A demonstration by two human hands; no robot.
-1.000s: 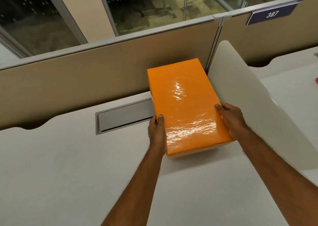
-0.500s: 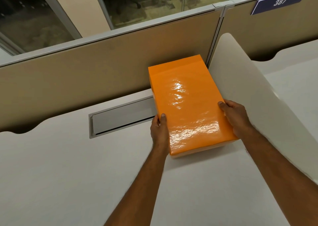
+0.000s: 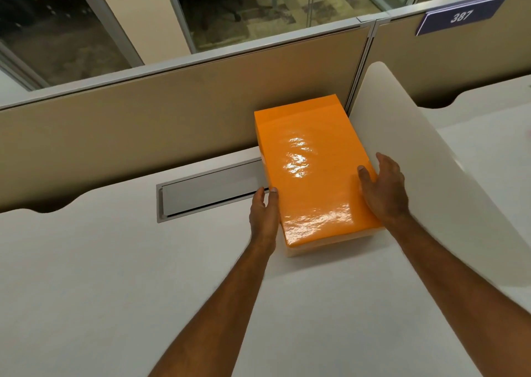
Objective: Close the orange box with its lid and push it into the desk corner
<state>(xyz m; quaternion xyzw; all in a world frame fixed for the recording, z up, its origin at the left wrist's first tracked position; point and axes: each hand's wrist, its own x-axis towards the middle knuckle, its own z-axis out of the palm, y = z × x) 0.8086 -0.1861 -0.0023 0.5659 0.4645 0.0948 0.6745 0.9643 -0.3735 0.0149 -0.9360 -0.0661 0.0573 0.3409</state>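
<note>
The orange box (image 3: 310, 175) has its glossy orange lid on and stands on the white desk (image 3: 115, 276). Its far end is against the beige back partition (image 3: 143, 135) and its right side is close to the white side divider (image 3: 431, 175). My left hand (image 3: 263, 216) lies against the box's left side near the front, thumb slightly apart from it. At the lid's right edge is my right hand (image 3: 385, 190), fingers spread, thumb on the lid and fingertips between box and divider.
A grey cable tray cover (image 3: 209, 190) is set into the desk left of the box, partly under it. A sign reading 387 (image 3: 459, 16) hangs on the partition at the right. Glass walls rise behind the partition.
The box has slid a little further toward the back partition and divider. Both hands have loosened from the box's sides, and my right hand's fingers have spread apart.
</note>
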